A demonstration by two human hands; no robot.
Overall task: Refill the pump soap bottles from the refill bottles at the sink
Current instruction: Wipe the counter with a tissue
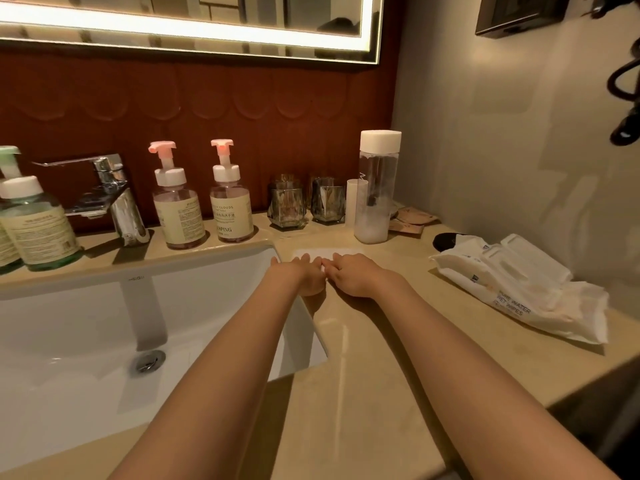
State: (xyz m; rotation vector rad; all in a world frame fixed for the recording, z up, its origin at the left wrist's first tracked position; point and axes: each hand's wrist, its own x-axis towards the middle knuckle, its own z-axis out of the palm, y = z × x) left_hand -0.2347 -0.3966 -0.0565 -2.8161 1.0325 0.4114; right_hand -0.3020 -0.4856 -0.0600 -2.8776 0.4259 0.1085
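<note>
Single head-worn view, looking forward and down, close over the sink point(86, 306) and counter point(381, 341).

The near countertop point(367, 368) lies open right of the sink basin point(69, 341). The far edge is crowded with the faucet point(116, 202), two pink pump bottles point(178, 206), glass tumblers point(287, 206) and a tall white-capped bottle point(375, 188). A wet wipes pack point(519, 285) blocks the right.

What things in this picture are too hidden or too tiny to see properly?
All in the head view:
- green pump bottle: cut off by the left edge.
- white sheet: near part hidden under the left hand and right hand; whether the right hand pinches it is unclear.
- pink pump bottles: small label print too tiny to read.
- dark round thing: partly hidden behind the wipes pack.
</note>
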